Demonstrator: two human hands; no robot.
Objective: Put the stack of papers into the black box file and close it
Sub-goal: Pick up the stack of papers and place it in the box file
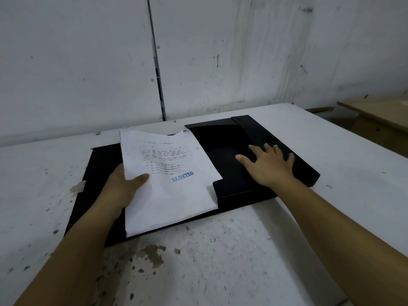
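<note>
The black box file (223, 151) lies open on the white table, its tray on the right and its flat lid (97, 177) spread out to the left. My left hand (123, 184) grips the left edge of the stack of papers (170, 186), thumb on top. The top sheet carries printed text and a blue "REJECTED" stamp. The stack hangs tilted over the lid, and its right corner overlaps the tray's near wall. My right hand (270, 166) lies flat with fingers spread on the tray's right wall, holding nothing.
The white table (220, 261) is scuffed and chipped, and its right edge runs diagonally at the right. A stained white wall (88, 62) stands close behind the file. A wooden bench (379, 120) sits at the far right, lower than the table.
</note>
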